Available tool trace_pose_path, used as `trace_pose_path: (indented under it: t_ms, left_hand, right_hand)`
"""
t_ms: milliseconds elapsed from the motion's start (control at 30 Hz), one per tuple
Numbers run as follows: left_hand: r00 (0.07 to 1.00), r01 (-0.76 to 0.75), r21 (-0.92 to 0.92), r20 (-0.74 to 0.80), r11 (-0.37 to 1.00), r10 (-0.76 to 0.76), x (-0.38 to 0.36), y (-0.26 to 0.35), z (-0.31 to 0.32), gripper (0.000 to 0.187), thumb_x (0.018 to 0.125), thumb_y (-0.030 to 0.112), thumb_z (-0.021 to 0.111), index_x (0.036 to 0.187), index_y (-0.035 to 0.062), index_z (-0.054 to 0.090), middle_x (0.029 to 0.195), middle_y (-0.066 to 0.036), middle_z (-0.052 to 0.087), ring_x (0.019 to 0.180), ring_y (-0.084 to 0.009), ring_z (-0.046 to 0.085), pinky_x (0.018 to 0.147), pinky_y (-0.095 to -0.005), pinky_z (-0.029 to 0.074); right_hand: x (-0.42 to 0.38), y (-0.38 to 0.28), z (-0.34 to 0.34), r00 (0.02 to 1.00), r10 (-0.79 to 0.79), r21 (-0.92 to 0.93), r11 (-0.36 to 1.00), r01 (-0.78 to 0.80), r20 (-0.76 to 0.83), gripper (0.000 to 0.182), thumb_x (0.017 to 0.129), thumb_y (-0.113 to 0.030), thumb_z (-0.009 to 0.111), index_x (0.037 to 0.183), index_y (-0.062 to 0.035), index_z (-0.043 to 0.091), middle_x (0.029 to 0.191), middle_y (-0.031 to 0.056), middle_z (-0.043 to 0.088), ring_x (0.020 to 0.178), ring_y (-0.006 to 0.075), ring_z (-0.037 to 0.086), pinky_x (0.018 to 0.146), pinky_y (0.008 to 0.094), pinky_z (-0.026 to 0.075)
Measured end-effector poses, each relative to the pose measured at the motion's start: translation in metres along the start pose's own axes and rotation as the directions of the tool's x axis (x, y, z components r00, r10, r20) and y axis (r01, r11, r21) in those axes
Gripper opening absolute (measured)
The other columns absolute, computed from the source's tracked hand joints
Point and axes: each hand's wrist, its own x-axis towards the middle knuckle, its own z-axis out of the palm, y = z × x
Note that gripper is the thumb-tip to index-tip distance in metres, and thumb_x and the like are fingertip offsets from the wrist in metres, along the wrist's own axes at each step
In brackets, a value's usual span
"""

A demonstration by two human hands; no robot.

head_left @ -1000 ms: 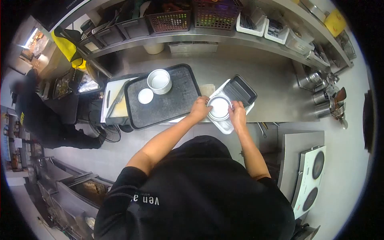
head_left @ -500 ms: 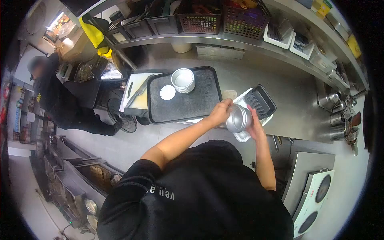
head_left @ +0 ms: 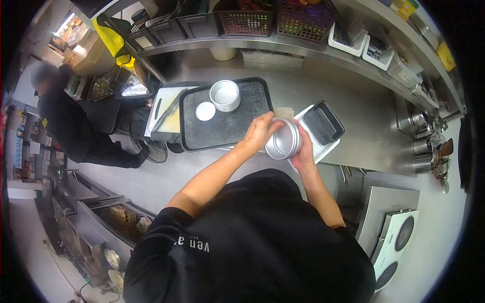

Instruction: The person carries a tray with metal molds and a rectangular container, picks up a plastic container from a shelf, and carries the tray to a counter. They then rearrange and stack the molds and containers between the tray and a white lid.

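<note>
A small stack of round metal bowls (head_left: 281,142) is held tilted in front of my chest, above the counter's near edge. My left hand (head_left: 259,132) pinches the rim at the upper left. My right hand (head_left: 304,151) is wrapped round the right side of the stack. Behind my left hand lies a dark tray (head_left: 225,129). On it stand a stack of round pale tins (head_left: 225,96) and a flat white disc-like piece (head_left: 205,111). Just right of my hands, black rectangular containers (head_left: 325,122) lie nested in a white tray (head_left: 331,149).
A knife (head_left: 169,109) rests on a white cutting board (head_left: 157,118) left of the tray. Overhead runs a shelf (head_left: 283,44) with baskets and bins. A person in black (head_left: 76,121) stands at the far left. Cooking equipment (head_left: 96,217) is at the lower left, a white twin-plate hob (head_left: 396,250) at right.
Both hands and the bowls have moved left and slightly up in view. The bowls have tipped, showing more of their rims. The whole view has shifted slightly.
</note>
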Motion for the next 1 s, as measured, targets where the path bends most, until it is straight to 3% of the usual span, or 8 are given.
trace_pose_path:
  t_ms: [133,200,367,567,700,867,933,1000]
  left_hand:
    - [0.944,0.326,-0.087,-0.022,0.941,-0.329,-0.012,-0.019,-0.006,0.028,0.087,0.026,0.064,0.094,0.0,0.06,0.086,-0.023,0.064,0.076,-0.0313,0.063,0.067,-0.0366,0.048]
    - [0.964,0.251,-0.096,-0.065,0.963,-0.258,-0.012,-0.044,-0.005,0.029,0.09,0.028,0.062,0.101,0.0008,0.062,0.088,-0.019,0.066,0.078,-0.0221,0.064,0.07,-0.0333,0.049]
    - [0.933,0.331,-0.377,-0.009,0.865,-0.361,-0.016,-0.061,-0.033,0.035,0.09,0.031,0.06,0.108,0.0004,0.061,0.095,-0.014,0.067,0.087,-0.0166,0.06,0.079,-0.0307,0.047]
    - [0.896,0.43,-0.125,-0.064,0.894,-0.439,-0.029,-0.044,-0.076,0.032,0.087,0.023,0.065,0.107,-0.0013,0.06,0.089,-0.014,0.067,0.081,-0.0151,0.06,0.075,-0.0305,0.047]
    - [0.891,0.359,-0.249,-0.197,0.9,-0.409,-0.05,-0.057,-0.083,0.026,0.085,0.02,0.065,0.1,-0.0011,0.062,0.082,-0.013,0.067,0.074,-0.0179,0.062,0.071,-0.0314,0.048]
    - [0.873,0.472,0.031,-0.156,0.881,-0.463,-0.093,-0.074,-0.109,0.02,0.087,0.018,0.065,0.089,-0.0019,0.063,0.067,-0.004,0.06,0.062,-0.0067,0.048,0.056,-0.0252,0.041]
    - [0.872,0.49,0.097,-0.063,0.866,-0.486,-0.111,-0.083,-0.114,0.024,0.084,0.023,0.066,0.091,0.0006,0.062,0.07,-0.021,0.059,0.061,-0.028,0.057,0.061,-0.0382,0.044]
    - [0.873,0.488,0.085,-0.064,0.869,-0.484,-0.116,-0.067,-0.123,0.025,0.085,0.024,0.065,0.09,-0.0002,0.062,0.07,-0.021,0.059,0.062,-0.0317,0.056,0.061,-0.0381,0.044]
  right_hand:
    - [0.015,-0.026,-0.016,0.991,-0.104,-0.079,0.992,0.097,-0.088,0.048,0.091,-0.039,0.049,0.129,-0.0095,0.046,0.124,0.0132,0.053,0.112,0.0264,0.053,0.094,0.0418,0.043]
    - [0.015,-0.034,-0.023,0.974,0.127,0.142,0.978,-0.155,0.186,0.049,0.091,-0.045,0.048,0.127,-0.0108,0.046,0.119,0.0166,0.057,0.109,0.0306,0.055,0.094,0.0424,0.044]
    - [0.014,-0.024,-0.015,0.977,0.123,0.319,0.932,-0.174,0.174,0.074,0.086,-0.063,0.046,0.135,-0.0092,0.036,0.127,0.0311,0.045,0.111,0.0461,0.051,0.096,0.0509,0.042]
    - [0.012,-0.028,-0.017,0.912,0.248,0.256,0.905,-0.338,0.328,0.083,0.082,-0.069,0.046,0.138,-0.0086,0.032,0.129,0.0319,0.044,0.112,0.0462,0.05,0.096,0.0498,0.042]
    - [0.023,-0.019,-0.018,0.921,0.291,0.129,0.935,-0.332,0.258,0.077,0.085,-0.064,0.047,0.137,-0.0085,0.034,0.13,0.0322,0.044,0.109,0.0436,0.054,0.095,0.0492,0.044]
    - [0.07,0.027,-0.009,0.909,0.409,-0.172,0.904,-0.391,0.085,0.051,0.092,-0.037,0.05,0.125,0.0025,0.043,0.109,0.0232,0.057,0.094,0.0335,0.062,0.087,0.0463,0.048]
    - [0.086,0.051,0.011,0.934,0.358,-0.286,0.895,-0.342,0.003,0.044,0.093,-0.027,0.051,0.121,0.0058,0.045,0.095,0.017,0.059,0.09,0.03,0.063,0.084,0.0438,0.05]
    - [0.111,0.079,0.011,0.924,0.382,-0.335,0.87,-0.362,-0.006,0.037,0.093,-0.024,0.053,0.116,0.0051,0.049,0.091,0.0142,0.059,0.093,0.0258,0.062,0.082,0.0425,0.05]
